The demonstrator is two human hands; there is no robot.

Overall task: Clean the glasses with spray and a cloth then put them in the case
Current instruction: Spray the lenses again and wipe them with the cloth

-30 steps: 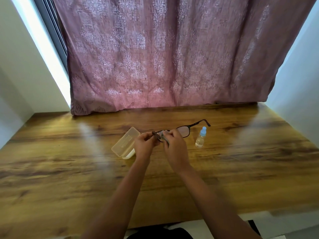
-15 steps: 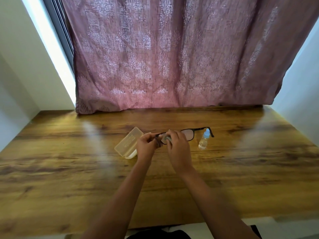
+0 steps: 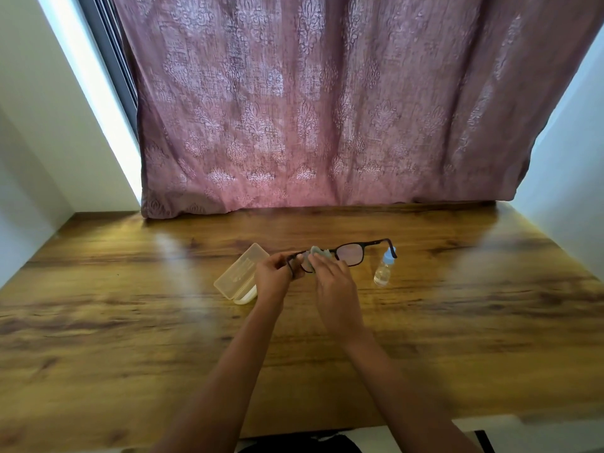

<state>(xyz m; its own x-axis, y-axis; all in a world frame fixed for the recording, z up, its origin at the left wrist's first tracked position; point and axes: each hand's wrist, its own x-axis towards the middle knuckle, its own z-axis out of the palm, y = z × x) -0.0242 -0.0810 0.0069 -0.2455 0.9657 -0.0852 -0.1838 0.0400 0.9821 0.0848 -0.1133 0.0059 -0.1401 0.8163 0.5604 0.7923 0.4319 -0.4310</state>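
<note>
where the cloth [image 3: 318,253] a second ago sat hidden between the fingers, it now shows above the left lens of the glasses [image 3: 346,255], so wiping seems underway; the left hand [image 3: 273,276] pinches the frame end, the right hand [image 3: 330,279] presses the cloth; the glasses are held above the counter [image 3: 130,322], between case [image 3: 240,276] and spray bottle [image 3: 384,269].

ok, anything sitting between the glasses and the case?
Nothing visible. The glasses are held above the table by the left hand, the right hand wiping with the cloth. The case lies open just left.
</note>
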